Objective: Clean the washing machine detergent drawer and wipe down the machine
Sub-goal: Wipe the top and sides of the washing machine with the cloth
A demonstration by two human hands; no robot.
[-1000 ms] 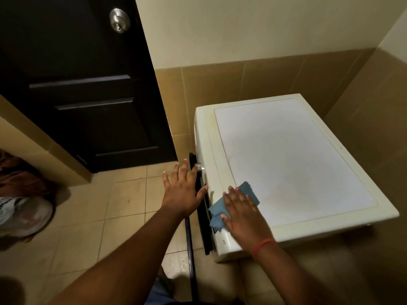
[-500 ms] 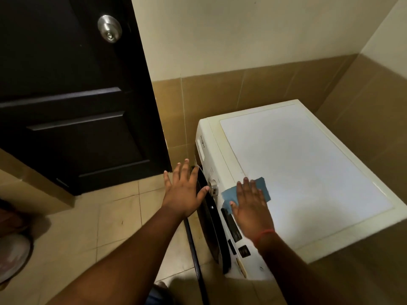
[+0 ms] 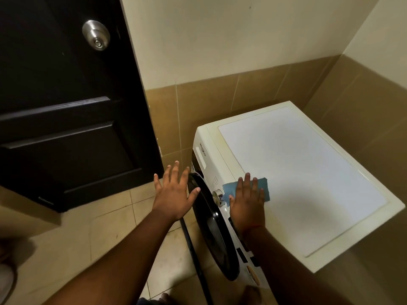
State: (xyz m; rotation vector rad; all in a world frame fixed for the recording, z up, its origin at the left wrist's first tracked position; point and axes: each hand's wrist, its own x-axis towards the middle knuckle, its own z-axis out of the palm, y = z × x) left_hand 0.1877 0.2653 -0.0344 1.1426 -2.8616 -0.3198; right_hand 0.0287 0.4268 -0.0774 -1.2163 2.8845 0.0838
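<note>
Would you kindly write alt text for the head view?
A person's right hand presses a blue cloth flat on the front edge of a white washing machine top, while the open left hand hovers by its dark round door. A dark room door stands left.

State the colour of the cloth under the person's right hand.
Blue. The cloth lies flat on the white washer top, seen in the head view.

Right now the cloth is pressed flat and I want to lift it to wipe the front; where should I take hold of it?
Likely the far edge of the cloth, which sticks out past the right hand. It lies flat on the washer top, so come from above and pinch that bare strip with the fingers, curling them over it.
</note>
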